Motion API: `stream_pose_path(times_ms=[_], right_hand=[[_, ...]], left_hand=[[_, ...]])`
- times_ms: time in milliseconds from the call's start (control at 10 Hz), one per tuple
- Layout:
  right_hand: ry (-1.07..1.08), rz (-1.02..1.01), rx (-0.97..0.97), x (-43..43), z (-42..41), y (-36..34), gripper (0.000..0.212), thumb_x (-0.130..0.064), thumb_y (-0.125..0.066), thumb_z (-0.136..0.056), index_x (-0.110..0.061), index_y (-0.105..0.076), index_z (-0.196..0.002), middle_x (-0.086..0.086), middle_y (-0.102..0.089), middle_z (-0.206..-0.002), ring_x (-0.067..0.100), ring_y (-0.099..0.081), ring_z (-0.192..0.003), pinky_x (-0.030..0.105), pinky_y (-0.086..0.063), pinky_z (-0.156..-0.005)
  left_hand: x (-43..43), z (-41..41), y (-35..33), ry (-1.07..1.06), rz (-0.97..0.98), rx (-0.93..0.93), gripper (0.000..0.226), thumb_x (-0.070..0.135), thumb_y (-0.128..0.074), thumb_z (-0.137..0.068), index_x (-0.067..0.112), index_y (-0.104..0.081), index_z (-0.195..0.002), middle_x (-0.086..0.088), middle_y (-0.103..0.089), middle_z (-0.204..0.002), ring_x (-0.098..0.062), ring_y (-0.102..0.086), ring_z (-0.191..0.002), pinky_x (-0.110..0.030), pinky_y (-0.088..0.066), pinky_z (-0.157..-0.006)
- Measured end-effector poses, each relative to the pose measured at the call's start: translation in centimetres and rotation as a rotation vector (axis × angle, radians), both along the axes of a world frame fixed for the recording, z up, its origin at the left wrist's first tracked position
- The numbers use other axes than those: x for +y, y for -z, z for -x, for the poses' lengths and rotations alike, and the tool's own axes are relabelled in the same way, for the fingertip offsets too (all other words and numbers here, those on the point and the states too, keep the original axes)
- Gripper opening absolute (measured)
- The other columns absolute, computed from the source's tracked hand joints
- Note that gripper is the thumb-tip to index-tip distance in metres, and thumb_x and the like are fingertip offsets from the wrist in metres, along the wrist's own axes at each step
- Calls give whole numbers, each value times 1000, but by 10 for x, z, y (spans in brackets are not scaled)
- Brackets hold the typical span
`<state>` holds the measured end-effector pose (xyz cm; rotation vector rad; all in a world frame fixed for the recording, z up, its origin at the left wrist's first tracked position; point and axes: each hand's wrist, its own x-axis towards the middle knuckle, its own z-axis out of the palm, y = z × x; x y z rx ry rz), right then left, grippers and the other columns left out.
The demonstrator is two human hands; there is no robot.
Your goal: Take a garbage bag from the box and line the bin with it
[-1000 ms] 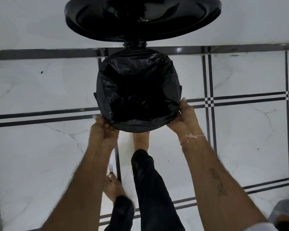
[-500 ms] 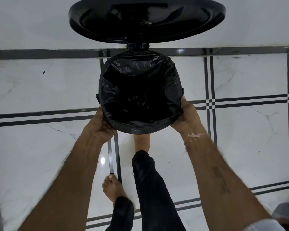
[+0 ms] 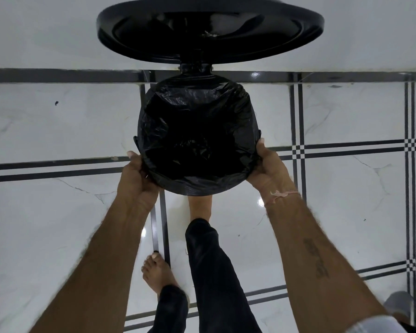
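A round black pedal bin stands on the floor with its lid (image 3: 209,32) raised upright against the wall. A black garbage bag (image 3: 197,135) fills the bin's opening and is folded down over the rim all round. My left hand (image 3: 136,179) grips the bag's folded edge at the bin's near-left side. My right hand (image 3: 269,169) holds the folded edge at the near-right side, thumb up along the rim. My right foot (image 3: 199,205) is pushed under the bin's front, where the pedal is hidden. The bag box is out of view.
White marble floor tiles (image 3: 58,224) with black stripe borders surround the bin. A white wall (image 3: 46,32) rises just behind the lid. My left foot (image 3: 157,272) stands bare on the floor below the bin. A grey object (image 3: 399,304) lies at the bottom right corner.
My left hand has slid up from below the rim onto the bin's left side. My right hand stays on the right edge. The view has shifted slightly.
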<state>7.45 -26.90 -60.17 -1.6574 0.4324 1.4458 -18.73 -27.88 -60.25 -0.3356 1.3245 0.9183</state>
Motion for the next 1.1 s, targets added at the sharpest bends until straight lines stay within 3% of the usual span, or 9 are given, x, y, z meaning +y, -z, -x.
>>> stream_pose_path(times_ms=[200,300,500,600,700,800,900,1000,1100], right_hand=[[-48,66,-78,5,0,-1,48,-45,-58,-101,-9,-65,-132,13,-71,-131,34,-70,-116,54,-56,-101],[-73,36,-132,-14,11,-19,45,-47,-50,-106,-9,-66,-124,7,-72,-122,27,-67,-116,47,-55,-103],[101,-23,-43,-42,35,-21,48,-42,-48,-107,-3,-66,-128,15,-71,-130,24,-70,-113,36,-57,-97],[240,67,-29,-48,52,-20,56,-50,-43,-108,-6,-64,-135,11,-69,-134,25,-67,-117,36,-57,-88],[339,155,61,-55,79,-29,53,-44,-51,-105,-9,-60,-143,3,-65,-114,28,-63,-126,35,-51,-107],[357,140,14,-58,91,-33,42,-29,-49,-106,-3,-63,-136,8,-64,-123,25,-63,-103,36,-51,-108],[239,104,-5,-61,86,-43,41,-31,-45,-110,-5,-60,-137,16,-62,-139,33,-63,-125,50,-52,-109],[-12,67,-90,-54,77,-66,40,-39,-42,-111,-13,-58,-137,10,-64,-131,32,-60,-125,52,-52,-108],[-199,64,-194,-36,65,-90,43,-49,-39,-109,-19,-60,-131,0,-68,-122,28,-60,-126,47,-52,-104]], left_hand=[[-14,-2,2,-12,-77,104,38,39,-48,-104,9,-69,-114,-7,-75,-118,-23,-68,-117,-37,-56,-99],[-28,-12,-5,-42,-25,60,37,40,-46,-105,12,-69,-104,0,-79,-94,-19,-70,-102,-35,-57,-90],[-39,-28,-4,-241,22,-24,53,41,-50,-103,16,-84,-70,-3,-80,-94,-16,-75,-94,-31,-61,-86],[-43,-36,-4,-284,111,-50,46,39,-53,-104,19,-80,-73,-1,-79,-93,-18,-73,-95,-32,-64,-72],[-49,-40,-5,-283,184,-65,29,38,-54,-103,15,-72,-104,-4,-73,-108,-20,-70,-101,-34,-63,-71],[-46,-39,-10,-242,182,-27,43,39,-49,-105,10,-62,-134,-7,-71,-114,-21,-70,-102,-36,-63,-72],[-40,-35,-23,-124,160,16,42,36,-48,-107,9,-59,-137,-9,-71,-114,-24,-69,-102,-44,-58,-88],[-32,-29,-46,28,129,86,36,38,-51,-105,15,-62,-131,-7,-69,-124,-25,-66,-113,-52,-53,-100],[-16,-22,-78,167,99,192,44,48,-52,-102,17,-61,-132,-6,-68,-126,-25,-64,-118,-47,-55,-97]])
